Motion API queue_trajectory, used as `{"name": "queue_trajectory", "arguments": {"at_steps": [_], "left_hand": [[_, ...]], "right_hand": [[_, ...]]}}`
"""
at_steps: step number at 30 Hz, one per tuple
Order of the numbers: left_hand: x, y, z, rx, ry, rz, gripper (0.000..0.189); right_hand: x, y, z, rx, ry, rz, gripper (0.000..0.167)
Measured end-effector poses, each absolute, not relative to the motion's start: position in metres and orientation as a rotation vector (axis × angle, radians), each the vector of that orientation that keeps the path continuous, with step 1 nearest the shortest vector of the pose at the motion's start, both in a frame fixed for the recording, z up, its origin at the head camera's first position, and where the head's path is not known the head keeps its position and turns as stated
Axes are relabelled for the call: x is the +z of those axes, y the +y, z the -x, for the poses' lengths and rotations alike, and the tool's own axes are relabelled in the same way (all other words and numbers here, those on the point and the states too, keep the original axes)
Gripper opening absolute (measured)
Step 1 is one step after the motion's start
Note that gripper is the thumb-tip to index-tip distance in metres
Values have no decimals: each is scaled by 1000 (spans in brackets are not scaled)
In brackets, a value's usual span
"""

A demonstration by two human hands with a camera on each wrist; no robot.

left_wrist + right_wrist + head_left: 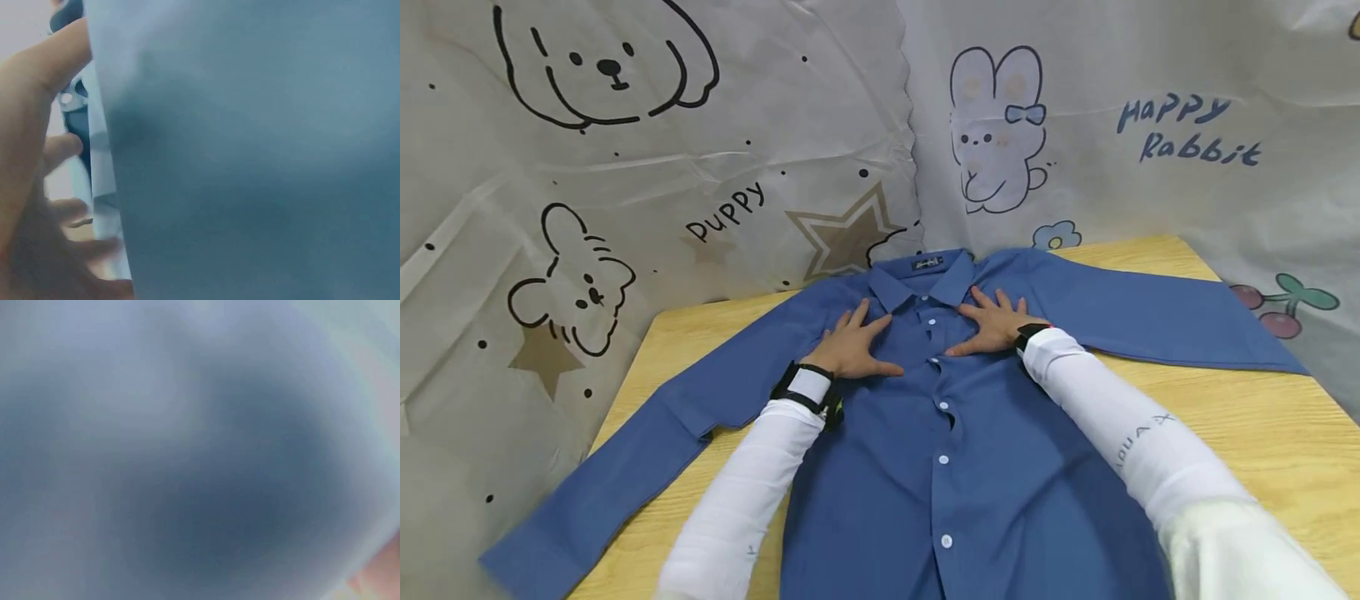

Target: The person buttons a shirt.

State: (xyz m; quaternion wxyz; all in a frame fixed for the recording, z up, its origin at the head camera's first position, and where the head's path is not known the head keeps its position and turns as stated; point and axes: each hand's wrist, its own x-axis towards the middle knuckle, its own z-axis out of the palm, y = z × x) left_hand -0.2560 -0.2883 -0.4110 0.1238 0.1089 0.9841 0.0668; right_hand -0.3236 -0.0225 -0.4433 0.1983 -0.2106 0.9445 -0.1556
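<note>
A blue long-sleeved shirt point(887, 467) lies front side up in the head view, collar point(891, 287) at the far end and white buttons running down the middle. My left hand point(850, 346) rests on its chest left of the button strip, fingers spread. On the other side, just below the collar, my right hand point(992, 323) lies with fingers spread too. Blue cloth point(250, 150) fills most of the left wrist view, with fingers point(62, 150) along its left edge. The right wrist view is blurred blue fabric point(219, 487), a bit of skin showing at the lower right corner.
The shirt lies on a light wooden table point(1240, 417). One sleeve point(617, 467) runs toward the near left corner, the other sleeve point(1180, 317) out to the right. Behind the table hangs a pale printed cloth point(820, 100) with cartoon animals.
</note>
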Motion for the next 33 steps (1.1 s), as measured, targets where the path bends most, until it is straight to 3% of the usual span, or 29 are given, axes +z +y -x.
{"name": "queue_trajectory", "arguments": {"at_steps": [4, 10, 16, 21, 23, 33], "left_hand": [[-404, -305, 228, 138, 3020, -701, 76], [-411, -321, 176, 100, 3106, -1093, 66], [-419, -313, 126, 104, 3008, -1283, 58], [-421, -312, 97, 30, 2924, -1224, 68], [-421, -311, 89, 11, 2899, -1164, 77], [-418, -304, 66, -12, 2712, -864, 120]], "right_hand": [[-434, -4, 314, -505, 2650, 690, 94], [-423, 9, 285, -546, 2672, 1003, 92], [-422, 25, 234, -512, 2687, 1321, 69], [-426, 41, 198, -477, 2676, 1483, 54], [-428, 47, 188, -433, 2663, 1490, 59], [-441, 66, 158, -232, 2520, 1149, 113]]}}
